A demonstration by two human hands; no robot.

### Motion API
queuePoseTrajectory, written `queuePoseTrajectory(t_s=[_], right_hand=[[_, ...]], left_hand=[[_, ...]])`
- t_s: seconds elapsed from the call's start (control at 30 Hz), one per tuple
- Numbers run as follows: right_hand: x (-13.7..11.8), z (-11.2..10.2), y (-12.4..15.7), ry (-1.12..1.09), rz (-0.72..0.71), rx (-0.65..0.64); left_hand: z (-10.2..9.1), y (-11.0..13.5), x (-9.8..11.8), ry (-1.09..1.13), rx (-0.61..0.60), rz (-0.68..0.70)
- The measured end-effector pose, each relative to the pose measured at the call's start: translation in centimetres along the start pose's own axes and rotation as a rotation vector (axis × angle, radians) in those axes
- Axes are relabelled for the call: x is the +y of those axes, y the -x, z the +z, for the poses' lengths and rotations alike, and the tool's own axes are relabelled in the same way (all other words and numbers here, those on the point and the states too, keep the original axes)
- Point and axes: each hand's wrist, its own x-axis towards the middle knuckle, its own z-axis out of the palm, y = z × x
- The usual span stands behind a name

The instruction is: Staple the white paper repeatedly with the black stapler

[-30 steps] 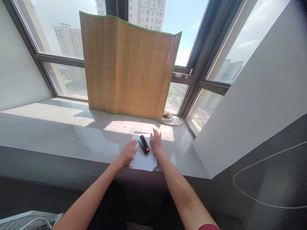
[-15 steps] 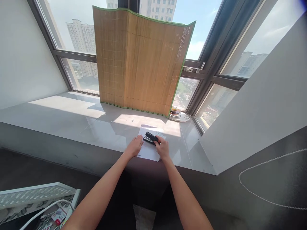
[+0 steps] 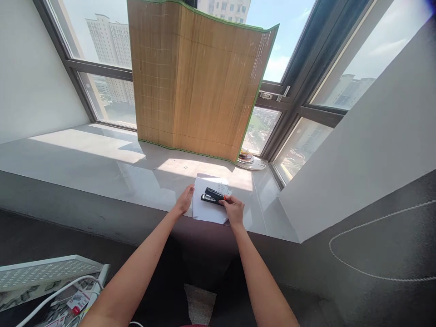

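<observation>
Sunlit grey windowsill (image 3: 102, 159) runs under the panes, with a bamboo mat (image 3: 194, 81) standing upright at its back. White paper (image 3: 207, 212) lies at the sill's front edge. The left hand (image 3: 185, 200), fingers together, steadies the paper's left side. The right hand (image 3: 233, 210) pinches the black stapler (image 3: 213, 196) resting on it. Keeping the paper flat and pressing straight down would, I judge, serve best.

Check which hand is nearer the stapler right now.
Right. The right hand grips the stapler at its right end, over the paper. The left hand holds the paper's left edge, apart from the stapler.
</observation>
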Motion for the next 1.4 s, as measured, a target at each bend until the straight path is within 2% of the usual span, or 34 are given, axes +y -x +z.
queuePoseTrajectory(t_s=[0.1,0.17,0.23,0.37,0.43,0.5,0.57,0.67,0.73,0.8,0.87,0.93,1.0,1.07,1.13,1.2,1.23,1.33,1.4], right_hand=[[-0.1,-0.1,0.0,0.008,-0.021,-0.014],[-0.3,0.0,-0.4,0.076,-0.076,-0.018],[-0.6,0.2,-1.2,0.149,-0.157,-0.077],[-1.5,1.3,-2.4,0.261,-0.247,-0.321],[-2.3,1.7,-2.0,0.294,-0.292,-0.299],[-3.5,1.7,-0.9,0.308,-0.421,-0.207],[-5.0,1.4,0.4,0.351,-0.631,-0.185],[-6.8,0.8,1.9,0.477,-0.913,-0.298],[-7.3,0.5,2.3,0.533,-0.993,-0.354],[-7.2,0.6,2.5,0.527,-0.992,-0.343],[-6.7,1.2,2.6,0.464,-0.894,-0.225],[-6.0,1.9,2.4,0.382,-0.675,-0.047],[-5.1,2.7,2.1,0.326,-0.391,0.064],[-4.1,3.2,1.5,0.302,-0.172,0.058],[-3.5,3.3,1.1,0.293,-0.08,-0.002],[-3.5,3.1,1.1,0.292,-0.097,-0.019],[-3.9,2.9,1.3,0.292,-0.14,0.008],[-6.1,2.4,2.9,0.243,-0.36,0.081],[-7.9,2.4,4.2,0.159,-0.489,-0.006]], left_hand=[[-0.1,0.0,0.1,0.106,-0.032,-0.02],[0.0,-0.1,0.3,0.169,-0.01,-0.042],[0.0,-0.2,0.6,0.251,0.032,-0.065],[0.5,-0.2,1.4,0.492,0.226,-0.161],[0.8,0.1,2.0,0.632,0.336,-0.239],[1.2,0.5,2.7,0.785,0.369,-0.324],[1.4,0.9,3.6,0.951,0.309,-0.403],[1.4,1.1,4.9,1.165,0.192,-0.444],[1.3,1.0,5.6,1.21,0.183,-0.43],[1.3,1.0,6.0,1.221,0.215,-0.441],[1.1,1.1,6.3,1.228,0.276,-0.474],[0.7,1.5,6.5,1.214,0.389,-0.497],[0.3,2.0,6.8,1.187,0.475,-0.491],[-0.1,2.5,7.3,1.183,0.433,-0.454],[-0.1,3.0,8.1,1.204,0.297,-0.417],[0.2,3.4,9.2,1.212,0.2,-0.412],[0.5,3.6,9.7,1.208,0.189,-0.426],[1.6,4.6,11.4,1.193,0.204,-0.457],[2.4,5.4,12.3,1.178,0.158,-0.45]])
